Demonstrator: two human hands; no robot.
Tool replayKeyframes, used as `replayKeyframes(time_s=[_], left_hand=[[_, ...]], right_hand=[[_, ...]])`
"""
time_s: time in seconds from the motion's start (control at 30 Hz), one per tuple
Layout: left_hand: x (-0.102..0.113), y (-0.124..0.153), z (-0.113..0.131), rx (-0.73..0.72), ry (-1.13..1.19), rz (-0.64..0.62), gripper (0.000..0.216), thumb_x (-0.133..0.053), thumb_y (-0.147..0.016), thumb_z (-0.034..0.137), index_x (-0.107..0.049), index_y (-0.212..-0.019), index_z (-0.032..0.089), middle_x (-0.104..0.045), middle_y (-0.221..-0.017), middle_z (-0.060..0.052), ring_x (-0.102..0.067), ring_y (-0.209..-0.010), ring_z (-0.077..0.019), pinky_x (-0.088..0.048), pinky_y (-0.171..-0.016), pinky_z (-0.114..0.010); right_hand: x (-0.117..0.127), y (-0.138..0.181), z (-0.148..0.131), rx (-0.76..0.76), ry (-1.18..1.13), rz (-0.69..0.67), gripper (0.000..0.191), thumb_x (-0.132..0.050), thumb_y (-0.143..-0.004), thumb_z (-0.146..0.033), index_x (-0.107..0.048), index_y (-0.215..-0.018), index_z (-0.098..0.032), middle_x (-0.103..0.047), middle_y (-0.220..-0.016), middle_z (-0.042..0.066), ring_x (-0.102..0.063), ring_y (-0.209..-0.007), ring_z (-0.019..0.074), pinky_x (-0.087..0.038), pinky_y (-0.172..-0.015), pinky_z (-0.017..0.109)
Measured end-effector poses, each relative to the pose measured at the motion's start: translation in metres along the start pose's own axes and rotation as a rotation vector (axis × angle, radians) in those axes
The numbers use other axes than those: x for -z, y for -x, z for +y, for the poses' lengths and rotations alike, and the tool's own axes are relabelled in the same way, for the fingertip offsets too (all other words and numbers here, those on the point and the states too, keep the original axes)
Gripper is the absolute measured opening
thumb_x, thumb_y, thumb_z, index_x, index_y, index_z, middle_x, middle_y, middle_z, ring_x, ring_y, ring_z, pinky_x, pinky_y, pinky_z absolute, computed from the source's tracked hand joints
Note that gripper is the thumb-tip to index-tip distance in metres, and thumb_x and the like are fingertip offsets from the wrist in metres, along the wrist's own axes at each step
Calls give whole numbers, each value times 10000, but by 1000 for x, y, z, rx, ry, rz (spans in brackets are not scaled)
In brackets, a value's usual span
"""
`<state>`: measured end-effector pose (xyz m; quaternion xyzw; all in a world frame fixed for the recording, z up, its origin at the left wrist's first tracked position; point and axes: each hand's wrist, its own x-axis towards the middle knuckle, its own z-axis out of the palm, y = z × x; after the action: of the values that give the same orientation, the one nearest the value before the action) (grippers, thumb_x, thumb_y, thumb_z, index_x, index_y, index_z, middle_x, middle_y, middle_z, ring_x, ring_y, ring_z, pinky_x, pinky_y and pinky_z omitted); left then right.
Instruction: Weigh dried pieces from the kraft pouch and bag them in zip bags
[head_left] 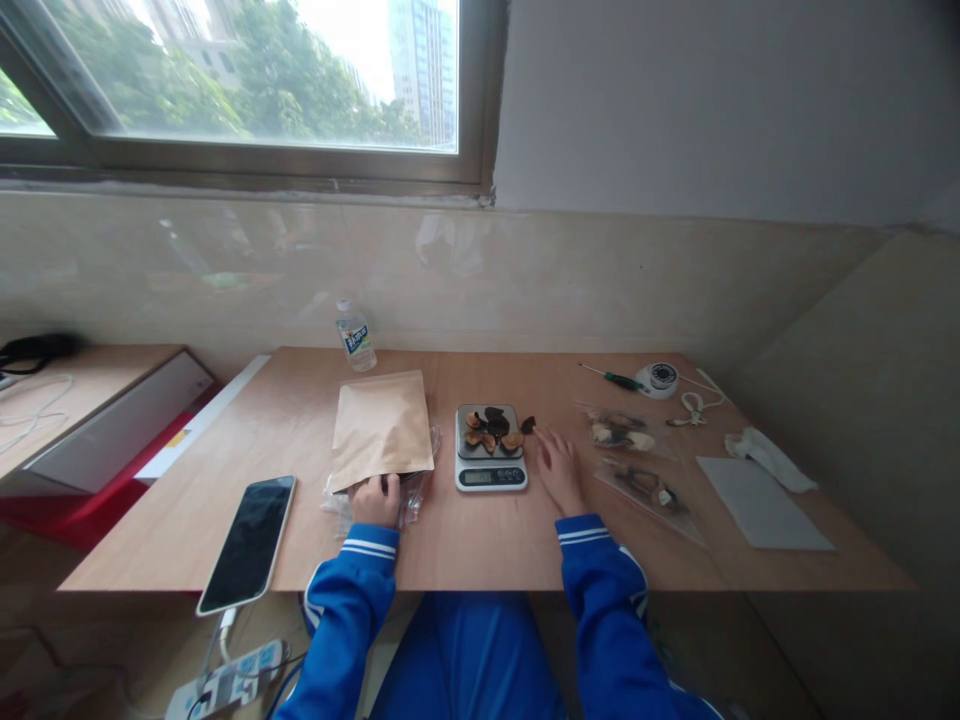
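- Viewpoint: one head-worn camera, above the near side of the table [480, 555], facing forward and down.
- Range: close; the wearer's lap [465, 660] fills bottom centre, with left hand [375, 500] and right hand [559, 472] in the lower middle.
- Coverage: wide; window [277, 85] upper left, wall [705, 110] upper right, digital scale [491, 475] below centre.
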<state>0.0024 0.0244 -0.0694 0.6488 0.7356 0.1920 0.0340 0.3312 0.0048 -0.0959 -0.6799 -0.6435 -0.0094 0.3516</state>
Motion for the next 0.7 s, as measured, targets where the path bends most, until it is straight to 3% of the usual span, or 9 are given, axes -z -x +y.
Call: replayKeyframes(time_s=[0.1, 0.17, 0.37, 0.5, 0.6, 0.7], left_hand=[[7, 9, -1, -118, 129, 48, 338, -355, -841, 268, -646, -697, 175, -689, -751, -101, -633, -798, -203, -423, -864, -299], [11, 14, -2, -189, 276, 86, 347, -329, -853, 259, -628, -688, 195, -677, -693, -59, -628, -740, -167, -444, -808, -255], [9, 13, -1, -180, 550, 238, 302, -362, -838, 327, -573, -660, 207, -644, -611, -3, -607, -604, -142, -469, -671, -250], [7, 10, 0, -98, 669, 155, 319, -346, -857, 368, -573, -698, 209, -614, -576, 8, -587, -549, -130, -466, -602, -239], [7, 4, -2, 19, 720, 102, 330, -349, -851, 409, -562, -701, 207, -613, -570, 2, -582, -529, -137, -462, -571, -247], [5, -7, -6, 188, 778, 121, 365, -315, -855, 439, -551, -713, 198, -606, -558, -3, -570, -509, -152, -455, -531, -263]], right_hand=[[-5, 2, 4, -30, 80, -54, 409, -358, -880, -209, -550, -1242, -222, -472, -1335, 112, -458, -1132, 270, -368, -939, 468], [-8, 3, 7, -36, 99, -56, 379, -370, -880, -224, -582, -1194, -222, -484, -1319, 111, -456, -1130, 275, -368, -932, 467], [-11, 0, 9, -10, 30, 22, 351, -366, -864, -199, -575, -1144, -162, -521, -1280, 133, -452, -1155, 263, -372, -947, 446], [-11, -16, 6, 19, 37, -25, 456, -379, -840, -167, -482, -1284, -188, -508, -1320, 110, -458, -1156, 256, -367, -941, 432], [-8, -31, 3, -18, 73, -84, 357, -438, -839, -209, -587, -1163, -212, -606, -1175, 95, -509, -1045, 261, -380, -892, 414], [-5, -44, 2, -86, 35, -58, 248, -495, -830, -286, -666, -990, -204, -651, -1010, 101, -533, -975, 261, -388, -859, 398]])
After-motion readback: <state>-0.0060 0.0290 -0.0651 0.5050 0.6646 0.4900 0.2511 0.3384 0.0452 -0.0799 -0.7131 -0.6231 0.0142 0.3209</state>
